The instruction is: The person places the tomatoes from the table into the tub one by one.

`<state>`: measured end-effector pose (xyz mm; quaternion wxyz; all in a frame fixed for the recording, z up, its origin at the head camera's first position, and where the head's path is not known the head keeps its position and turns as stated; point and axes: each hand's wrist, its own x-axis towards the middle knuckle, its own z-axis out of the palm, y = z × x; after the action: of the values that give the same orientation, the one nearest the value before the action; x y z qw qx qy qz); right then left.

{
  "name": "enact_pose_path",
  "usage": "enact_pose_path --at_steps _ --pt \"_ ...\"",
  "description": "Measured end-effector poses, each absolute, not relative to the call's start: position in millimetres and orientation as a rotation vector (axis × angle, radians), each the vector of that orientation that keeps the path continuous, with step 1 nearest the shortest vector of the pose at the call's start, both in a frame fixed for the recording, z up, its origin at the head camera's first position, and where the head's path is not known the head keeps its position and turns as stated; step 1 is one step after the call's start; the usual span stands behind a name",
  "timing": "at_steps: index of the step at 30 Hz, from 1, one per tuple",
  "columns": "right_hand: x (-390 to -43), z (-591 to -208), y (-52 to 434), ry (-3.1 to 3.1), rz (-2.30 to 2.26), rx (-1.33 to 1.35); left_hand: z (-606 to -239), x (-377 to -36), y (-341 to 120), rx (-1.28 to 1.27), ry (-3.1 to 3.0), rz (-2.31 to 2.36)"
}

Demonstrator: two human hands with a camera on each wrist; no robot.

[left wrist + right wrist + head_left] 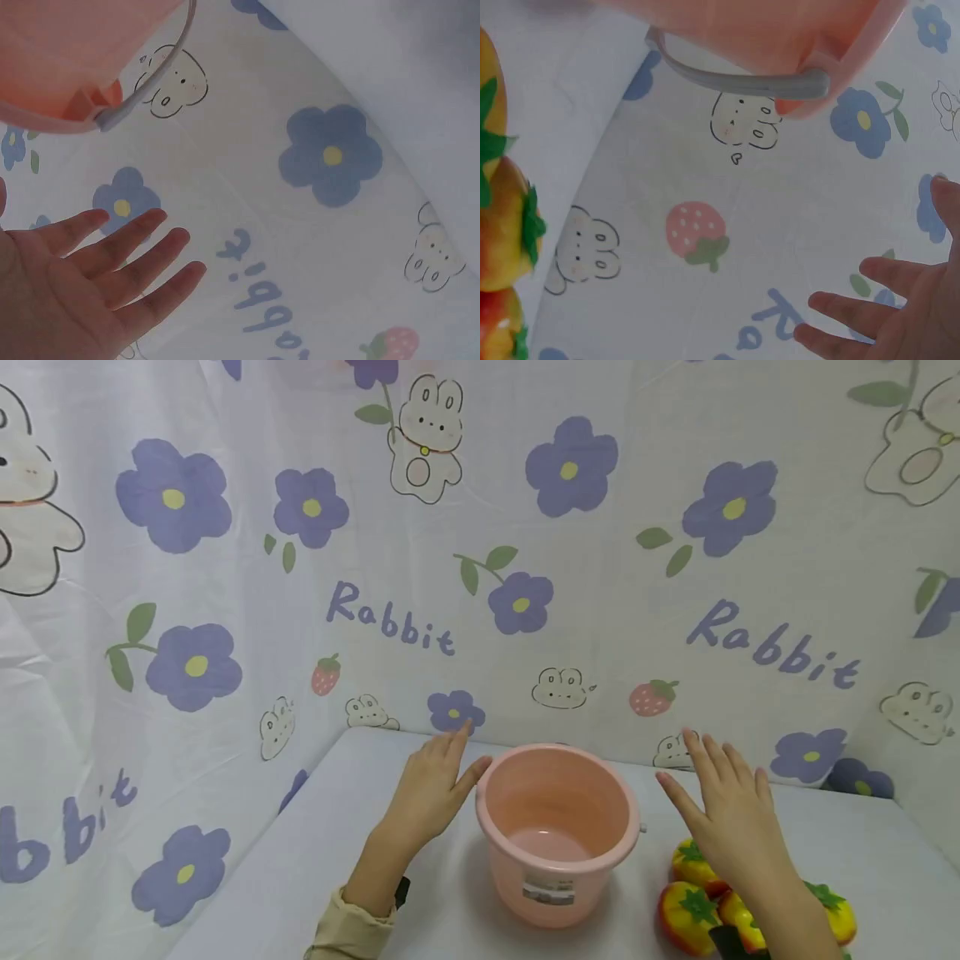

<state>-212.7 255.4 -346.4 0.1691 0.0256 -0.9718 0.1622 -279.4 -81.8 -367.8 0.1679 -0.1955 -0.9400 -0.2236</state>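
1. Curtain [675, 527], flower print, at 12 o'clock behind the table [300, 860].
2. Pink bucket [557, 835] at table centre.
3. Left hand [431, 793] at bucket's 9 o'clock, fingers straight, thumb nearly touching the rim.
4. Right hand [731, 818] at 3 o'clock, fingers spread, holding nothing.
5. Toy fruits [690, 914] at 4 o'clock.

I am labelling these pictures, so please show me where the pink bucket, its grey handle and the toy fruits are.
pink bucket [557, 860]: head view, on the outer front wall above the label.
grey handle [735, 77]: right wrist view, on the middle of the curved bar.
toy fruits [686, 917]: head view, on the front left fruit.
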Motion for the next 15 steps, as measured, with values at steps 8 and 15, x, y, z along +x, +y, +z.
enact_pose_path --at_steps 8,15 --pt "-212 -356 261 -2.738 0.588 0.093 -387 -282 -71 -0.559 -2.746 -0.991" --pt "-210 -369 263 -2.776 0.665 0.036 -400 -284 -67 -0.561 -2.754 -1.302"
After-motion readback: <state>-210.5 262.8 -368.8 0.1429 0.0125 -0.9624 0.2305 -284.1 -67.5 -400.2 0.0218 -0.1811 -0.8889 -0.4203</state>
